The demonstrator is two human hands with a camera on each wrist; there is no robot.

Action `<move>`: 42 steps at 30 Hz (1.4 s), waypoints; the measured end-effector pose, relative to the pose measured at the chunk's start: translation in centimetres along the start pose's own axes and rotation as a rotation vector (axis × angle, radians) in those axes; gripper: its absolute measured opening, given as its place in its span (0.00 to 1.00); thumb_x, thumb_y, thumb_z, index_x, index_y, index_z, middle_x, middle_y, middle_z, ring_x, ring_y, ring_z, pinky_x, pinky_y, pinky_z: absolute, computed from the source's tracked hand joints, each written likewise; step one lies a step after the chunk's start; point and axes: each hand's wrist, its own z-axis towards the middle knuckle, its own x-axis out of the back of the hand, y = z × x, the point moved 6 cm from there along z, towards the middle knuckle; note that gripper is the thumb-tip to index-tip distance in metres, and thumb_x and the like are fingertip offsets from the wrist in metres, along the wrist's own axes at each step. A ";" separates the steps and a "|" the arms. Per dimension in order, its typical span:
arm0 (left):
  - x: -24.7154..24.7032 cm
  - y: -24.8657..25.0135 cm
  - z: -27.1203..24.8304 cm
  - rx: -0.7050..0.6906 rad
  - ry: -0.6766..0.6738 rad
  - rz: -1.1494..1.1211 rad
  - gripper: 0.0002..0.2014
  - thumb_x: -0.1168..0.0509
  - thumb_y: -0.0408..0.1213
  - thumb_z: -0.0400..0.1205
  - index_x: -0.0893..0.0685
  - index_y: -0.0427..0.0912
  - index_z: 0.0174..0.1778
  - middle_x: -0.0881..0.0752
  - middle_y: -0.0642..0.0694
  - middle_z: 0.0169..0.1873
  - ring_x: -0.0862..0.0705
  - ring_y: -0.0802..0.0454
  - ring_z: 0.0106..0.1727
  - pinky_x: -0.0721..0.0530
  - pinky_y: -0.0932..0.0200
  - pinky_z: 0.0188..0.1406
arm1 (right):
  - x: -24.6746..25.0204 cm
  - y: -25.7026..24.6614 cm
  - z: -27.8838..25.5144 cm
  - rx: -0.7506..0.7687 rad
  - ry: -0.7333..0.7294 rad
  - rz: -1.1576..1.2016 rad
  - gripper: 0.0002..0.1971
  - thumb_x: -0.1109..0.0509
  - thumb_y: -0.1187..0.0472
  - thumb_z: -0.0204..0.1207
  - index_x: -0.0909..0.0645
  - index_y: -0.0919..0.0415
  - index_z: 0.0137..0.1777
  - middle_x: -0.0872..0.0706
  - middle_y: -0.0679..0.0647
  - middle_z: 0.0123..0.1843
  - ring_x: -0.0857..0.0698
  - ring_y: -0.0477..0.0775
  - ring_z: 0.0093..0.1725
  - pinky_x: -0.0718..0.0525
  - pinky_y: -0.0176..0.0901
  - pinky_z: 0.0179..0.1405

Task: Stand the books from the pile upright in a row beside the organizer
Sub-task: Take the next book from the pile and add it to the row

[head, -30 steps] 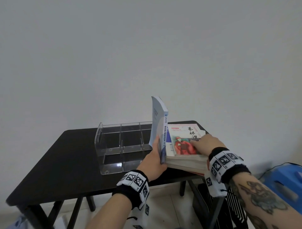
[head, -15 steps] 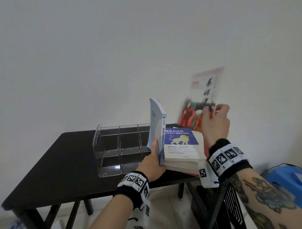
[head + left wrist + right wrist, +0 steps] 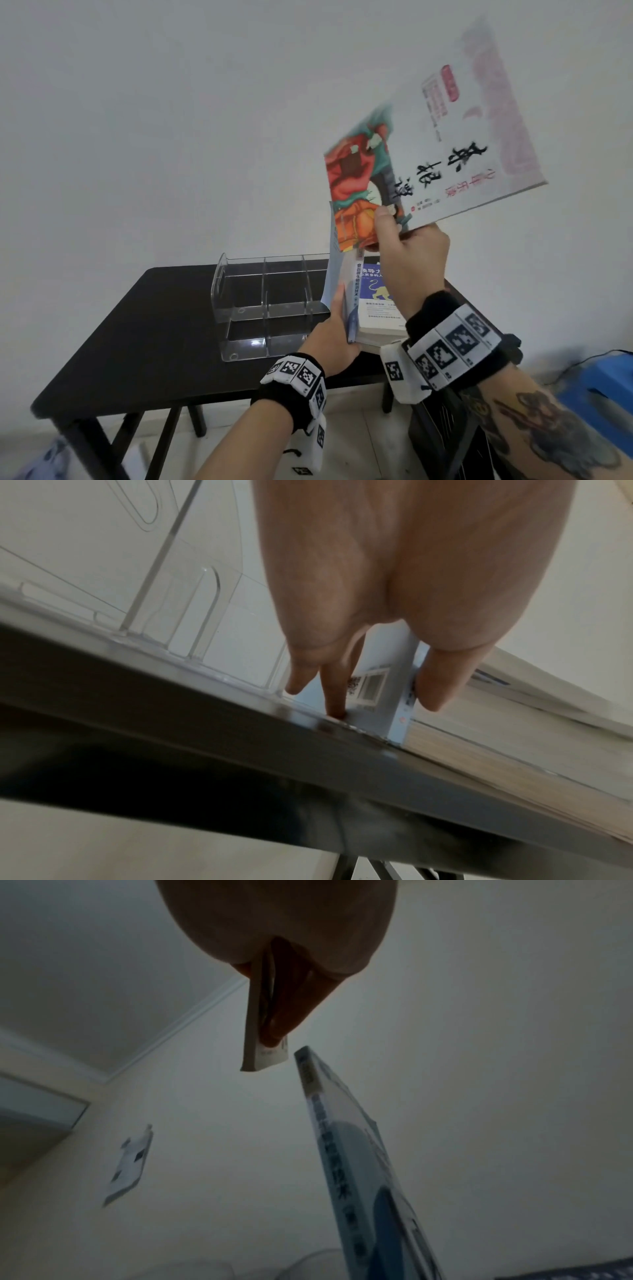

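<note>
Right hand (image 3: 412, 260) pinches pale illustrated book (image 3: 442, 137) aloft (tilted) | left hand (image 3: 334, 337) grips upright blue book (image 3: 349, 301)

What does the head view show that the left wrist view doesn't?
Head view only: the right hand pinching the illustrated book in the air, and the lion-cover book topping the pile. Left wrist view only: the fingertips reaching down to the table edge. Both: the left hand holding the pale blue book upright beside the clear organizer.
</note>
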 end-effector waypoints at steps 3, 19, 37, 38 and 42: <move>0.0 -0.3 0.0 0.021 0.007 -0.012 0.56 0.33 0.36 0.81 0.77 0.61 0.82 0.11 0.41 0.50 0.10 0.44 0.49 0.20 0.59 0.46 | -2.0 -0.2 -1.2 0.108 -0.150 -0.240 0.22 0.35 0.58 0.81 0.31 0.59 0.24 0.31 0.47 0.14 0.25 0.45 0.18 0.32 0.26 0.21; 0.5 -0.3 -1.4 -0.173 0.144 -0.335 0.59 0.17 0.52 0.66 0.52 0.70 0.83 0.38 0.58 0.83 0.32 0.60 0.82 0.25 0.46 0.78 | -4.9 4.8 -6.6 0.281 -0.441 -0.877 0.38 0.21 0.60 0.68 0.39 0.67 0.71 0.09 0.54 0.46 0.26 0.53 0.13 0.23 0.41 0.13; 0.4 -0.9 1.5 -0.093 -0.054 -0.414 0.69 0.21 0.28 0.65 0.72 0.60 0.83 0.33 0.51 0.79 0.21 0.54 0.72 0.13 0.47 0.63 | 1.0 9.9 -4.4 0.064 -0.252 -0.559 0.17 0.45 0.56 0.77 0.27 0.54 0.65 0.16 0.45 0.42 0.17 0.52 0.40 0.26 0.44 0.40; 0.3 -1.1 1.7 -0.080 -0.059 -0.421 0.70 0.21 0.28 0.64 0.70 0.60 0.84 0.32 0.51 0.79 0.23 0.53 0.74 0.15 0.46 0.67 | 1.4 10.9 -3.6 -0.001 -0.228 -0.646 0.16 0.43 0.56 0.78 0.26 0.56 0.65 0.15 0.48 0.49 0.18 0.53 0.48 0.24 0.45 0.44; 0.3 -1.3 2.4 -0.011 -0.009 -0.384 0.71 0.19 0.31 0.61 0.67 0.61 0.85 0.38 0.48 0.76 0.34 0.53 0.77 0.26 0.46 0.78 | 2.2 15.8 -1.9 -0.312 -0.419 -1.017 0.30 0.41 0.39 0.77 0.27 0.63 0.67 0.23 0.63 0.65 0.26 0.64 0.63 0.24 0.55 0.61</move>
